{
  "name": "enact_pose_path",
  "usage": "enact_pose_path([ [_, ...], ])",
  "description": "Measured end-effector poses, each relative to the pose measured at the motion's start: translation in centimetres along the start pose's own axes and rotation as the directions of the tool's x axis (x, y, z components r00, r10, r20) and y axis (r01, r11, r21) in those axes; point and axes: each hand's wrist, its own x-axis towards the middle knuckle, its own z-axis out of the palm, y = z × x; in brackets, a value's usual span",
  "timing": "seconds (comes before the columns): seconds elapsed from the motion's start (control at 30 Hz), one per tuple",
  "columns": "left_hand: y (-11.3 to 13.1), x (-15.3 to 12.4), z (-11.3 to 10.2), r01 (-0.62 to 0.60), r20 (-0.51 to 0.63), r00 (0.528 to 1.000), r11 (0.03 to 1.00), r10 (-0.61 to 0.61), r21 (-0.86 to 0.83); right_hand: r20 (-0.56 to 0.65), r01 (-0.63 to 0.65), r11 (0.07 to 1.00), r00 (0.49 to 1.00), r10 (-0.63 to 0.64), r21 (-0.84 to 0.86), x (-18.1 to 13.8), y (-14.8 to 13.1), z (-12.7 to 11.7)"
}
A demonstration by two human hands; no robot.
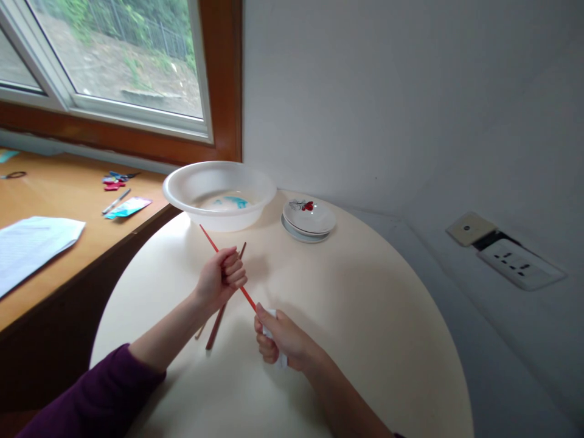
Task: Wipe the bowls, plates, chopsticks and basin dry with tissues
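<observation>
In front of the white basin (223,220), the red chopstick (247,298) is encircled by tightly curled left fingers (234,269). Farther from the basin, it is gripped, with white cloth (281,361), by curled right fingers (269,353).

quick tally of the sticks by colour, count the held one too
Red: 1, the red stick in the left hand, its lower end at the right hand
Dark brown: 1, the darker stick on the table
Light brown: 1, the lighter stick beside it
Total: 3
</observation>
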Motion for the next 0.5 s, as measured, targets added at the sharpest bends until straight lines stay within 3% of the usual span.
enact_pose_path([
  [0.23,-0.4,-2.0,1.5,-0.120,0.071,0.991,0.990,0.115,0.079,-0.016,0.066,0.996,0.998,-0.065,0.057,0.1,0.1,0.0],
  [0.5,-1.5,-4.5,2.7,-0.291,0.223,0.943,0.939,0.248,0.186,-0.090,0.097,0.988,0.992,-0.086,0.122,0.4,0.2,0.0],
])
